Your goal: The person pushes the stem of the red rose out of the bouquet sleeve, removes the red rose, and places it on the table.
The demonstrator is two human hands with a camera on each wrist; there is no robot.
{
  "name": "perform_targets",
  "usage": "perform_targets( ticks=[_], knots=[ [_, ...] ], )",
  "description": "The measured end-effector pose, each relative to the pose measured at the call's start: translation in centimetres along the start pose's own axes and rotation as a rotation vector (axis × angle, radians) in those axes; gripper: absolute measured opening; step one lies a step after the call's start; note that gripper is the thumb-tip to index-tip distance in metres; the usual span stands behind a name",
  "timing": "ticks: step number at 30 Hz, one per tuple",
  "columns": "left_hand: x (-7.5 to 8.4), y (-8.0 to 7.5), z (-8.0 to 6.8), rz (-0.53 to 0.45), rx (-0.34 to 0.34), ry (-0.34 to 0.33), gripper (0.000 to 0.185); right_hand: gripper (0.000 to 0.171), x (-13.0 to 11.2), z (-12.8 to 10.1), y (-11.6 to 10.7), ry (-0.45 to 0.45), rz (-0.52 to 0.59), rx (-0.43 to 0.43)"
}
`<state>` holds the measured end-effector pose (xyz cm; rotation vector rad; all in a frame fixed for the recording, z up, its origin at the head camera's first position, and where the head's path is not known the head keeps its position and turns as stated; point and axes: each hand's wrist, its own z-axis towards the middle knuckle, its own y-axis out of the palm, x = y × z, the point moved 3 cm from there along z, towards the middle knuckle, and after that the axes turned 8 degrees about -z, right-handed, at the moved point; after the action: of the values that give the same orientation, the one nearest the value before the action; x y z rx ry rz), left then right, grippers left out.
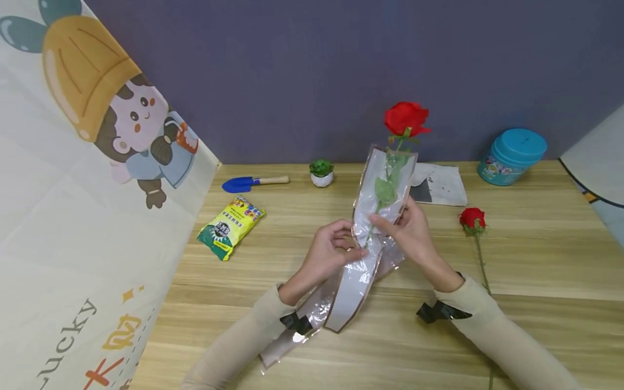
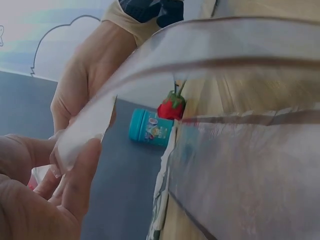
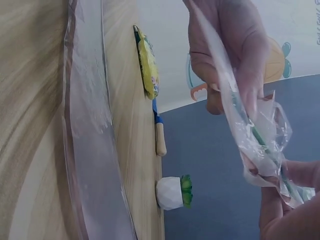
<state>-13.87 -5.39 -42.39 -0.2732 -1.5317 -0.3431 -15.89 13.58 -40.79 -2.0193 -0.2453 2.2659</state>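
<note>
A red rose [image 1: 406,119] with a green stem stands upright inside a clear plastic flower sleeve [image 1: 385,187] with a brown edge. My left hand [image 1: 335,249] pinches the sleeve's left side at mid-height. My right hand [image 1: 407,225] grips the sleeve and stem from the right. The sleeve's long lower end [image 1: 348,298] trails down onto the wooden table [image 1: 536,244]. In the left wrist view the left hand's fingers [image 2: 75,185] pinch the film [image 2: 240,165]. In the right wrist view the wrapped stem [image 3: 262,142] is held between both hands.
A second red rose [image 1: 473,219] lies on the table to the right. A teal tin [image 1: 514,156], a white paper [image 1: 439,184], a small potted plant [image 1: 322,172], a blue trowel [image 1: 251,183] and a yellow-green packet [image 1: 231,226] lie around. A cartoon-printed cloth [image 1: 88,189] hangs at left.
</note>
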Motion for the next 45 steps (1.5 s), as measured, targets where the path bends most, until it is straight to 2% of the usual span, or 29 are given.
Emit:
perform_targets(
  ticks=[7, 14, 22, 25, 31, 34, 40, 45],
  knots=[
    [0.0, 0.2, 0.0, 0.039, -0.038, -0.021, 0.046, 0.057, -0.1, 0.6, -0.8, 0.006, 0.048, 0.031],
    [-0.4, 0.6, 0.0, -0.026, -0.099, -0.058, 0.058, 0.046, -0.9, 1.3, -1.9, 0.014, 0.111, 0.09],
    [-0.4, 0.4, 0.1, 0.072, -0.133, -0.128, 0.078, 0.036, -1.1, 1.4, -1.9, 0.019, 0.127, 0.066],
    [-0.1, 0.2, 0.1, 0.08, -0.123, -0.116, 0.083, 0.033, -1.0, 1.5, -1.6, 0.027, 0.106, 0.056],
    [0.2, -0.2, 0.4, -0.043, -0.046, -0.002, 0.056, 0.039, -0.6, 1.3, -0.9, 0.023, -0.012, 0.021],
    [0.2, -0.2, 0.4, -0.066, -0.01, 0.026, 0.053, 0.044, -0.4, 1.1, -0.7, 0.024, -0.035, 0.009],
    [0.0, 0.1, 0.2, -0.085, -0.012, 0.003, 0.06, 0.043, 0.0, 0.7, -0.3, 0.016, -0.069, -0.007],
    [0.0, 0.2, 0.1, -0.08, -0.012, 0.006, 0.056, 0.041, 0.1, 0.6, -0.4, 0.016, -0.073, -0.025]
  ],
)
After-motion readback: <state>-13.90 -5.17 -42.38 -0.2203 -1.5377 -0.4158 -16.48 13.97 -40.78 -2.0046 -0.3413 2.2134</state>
